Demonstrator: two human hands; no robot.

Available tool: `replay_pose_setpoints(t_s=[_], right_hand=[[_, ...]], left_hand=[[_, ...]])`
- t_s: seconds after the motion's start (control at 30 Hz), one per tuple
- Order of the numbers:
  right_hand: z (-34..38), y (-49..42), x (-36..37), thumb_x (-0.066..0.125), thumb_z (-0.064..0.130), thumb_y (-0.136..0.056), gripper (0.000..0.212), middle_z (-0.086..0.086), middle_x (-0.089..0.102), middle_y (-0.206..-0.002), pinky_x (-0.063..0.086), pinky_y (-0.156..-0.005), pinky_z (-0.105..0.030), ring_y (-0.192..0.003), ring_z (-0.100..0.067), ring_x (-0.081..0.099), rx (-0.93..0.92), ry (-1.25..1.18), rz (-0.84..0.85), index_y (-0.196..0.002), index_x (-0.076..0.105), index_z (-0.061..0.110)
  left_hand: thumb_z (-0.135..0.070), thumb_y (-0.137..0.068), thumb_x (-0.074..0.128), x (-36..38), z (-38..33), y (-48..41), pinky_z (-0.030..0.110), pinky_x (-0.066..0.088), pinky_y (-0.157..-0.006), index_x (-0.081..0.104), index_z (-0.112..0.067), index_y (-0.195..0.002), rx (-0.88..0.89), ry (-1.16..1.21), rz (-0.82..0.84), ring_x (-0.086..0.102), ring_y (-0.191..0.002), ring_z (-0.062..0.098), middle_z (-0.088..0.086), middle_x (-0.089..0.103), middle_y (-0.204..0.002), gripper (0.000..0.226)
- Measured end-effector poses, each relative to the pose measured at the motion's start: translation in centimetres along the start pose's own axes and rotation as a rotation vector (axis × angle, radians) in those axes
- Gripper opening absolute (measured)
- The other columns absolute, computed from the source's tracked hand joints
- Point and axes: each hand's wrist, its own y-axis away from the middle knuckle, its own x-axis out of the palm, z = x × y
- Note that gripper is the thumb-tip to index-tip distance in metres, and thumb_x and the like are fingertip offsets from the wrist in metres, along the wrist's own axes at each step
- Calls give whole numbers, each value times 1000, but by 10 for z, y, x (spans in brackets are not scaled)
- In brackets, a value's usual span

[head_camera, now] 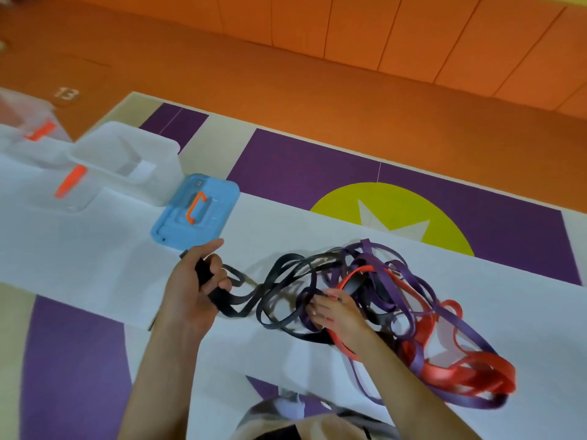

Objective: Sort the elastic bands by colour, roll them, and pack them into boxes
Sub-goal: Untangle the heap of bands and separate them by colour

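The left hand (193, 293) curls its fingers round the black band (222, 301); it stretches rightward from them into the tangle (365, 281), where the right hand (336, 312) rests, grip unclear.

A: Location type?

B: Sports or play hall. Beyond the left hand (192, 289) gripping the black band (236, 308): orange floor (286, 84) marked with the number 13 (65, 93), then orange padded wall panels (413, 30). Beneath the grip: purple mat (301, 166) with a yellow star circle (397, 211).
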Motion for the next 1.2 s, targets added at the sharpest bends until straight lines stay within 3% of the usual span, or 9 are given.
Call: replay_pose_setpoints(t_s=[0.13, 0.27, 0.4, 0.57, 0.7, 0.77, 1.0, 1.1, 1.2], right_hand=[[8, -4, -2, 60, 9, -106, 21, -10, 68, -107, 60, -74, -35, -93, -28, 70, 102, 636, 106, -126, 65, 10], [20, -20, 7, 52, 11, -107, 19, -10, 74, -83, 58, -76, -42, -67, -18, 68, -324, 1010, -45, -105, 71, 10], [42, -47, 40, 51, 11, -106, 37, -3, 65, -138, 46, -113, -43, -131, -22, 55, -773, 1307, -61, -141, 61, 19], [62, -81, 71, 61, 11, -102, 95, 0, 18, -175, 14, -127, -64, -163, -28, 9, -540, 1773, 57, -168, 0, 42], [66, -96, 59, 64, 20, -102, 61, -11, 60, -142, 40, -115, -52, -136, -33, 54, -384, 1807, 143, -159, 42, 26], [66, -92, 48, 58, 31, -108, 25, -8, 69, -112, 49, -94, -41, -112, -32, 65, -465, 1702, 173, -122, 69, 14], [55, -74, -5, 46, 14, -111, 21, -4, 68, -88, 57, -81, -39, -75, -17, 61, -599, 1676, 160, -119, 66, 16], [57, -81, 0, 49, -14, -94, 87, -5, 61, -106, 54, -67, -32, -73, -19, 57, -491, 1866, 219, -161, 35, 38], [53, -91, 17, 56, -15, -90, 109, -13, 33, -154, 52, -68, -35, -93, -26, 62, -582, 2164, 240, -165, 12, 50]], left_hand=[[-14, -102, 55, -18, 12, -7, 20, 42, -43, 71, -11, -104, 3, 4, -47, 29, -37, 10, -2, 42, -59, 16], [-14, -103, 53, -43, 20, -7, 21, 41, -43, 71, -11, -98, 5, -1, -60, 26, -37, 9, -1, 42, -59, 19], [-13, -102, 56, -57, 26, 1, 22, 40, -41, 76, -15, -82, 36, -29, -137, 25, -37, 11, 1, 39, -57, 29], [-16, -100, 61, -63, 32, 9, 24, 40, -45, 75, -14, -87, 83, -44, -225, 29, -41, 13, 2, 39, -56, 19], [-18, -102, 61, -68, 42, 9, 27, 43, -54, 77, -17, -83, 84, -19, -241, 30, -46, 13, 2, 43, -58, 25], [-17, -104, 58, -69, 48, 6, 28, 44, -56, 77, -14, -89, 80, -15, -253, 33, -46, 13, 2, 44, -58, 24], [-19, -101, 60, -62, 49, -4, 24, 48, -49, 81, -21, -79, 117, 105, -338, 45, -47, 13, 1, 46, -58, 31], [-18, -101, 62, -63, 46, -4, 26, 45, -55, 81, -20, -81, 122, 119, -349, 42, -49, 12, 1, 45, -60, 28], [-19, -104, 59, -69, 46, 0, 26, 44, -55, 76, -14, -93, 131, 85, -352, 41, -45, 9, 0, 46, -59, 21]])
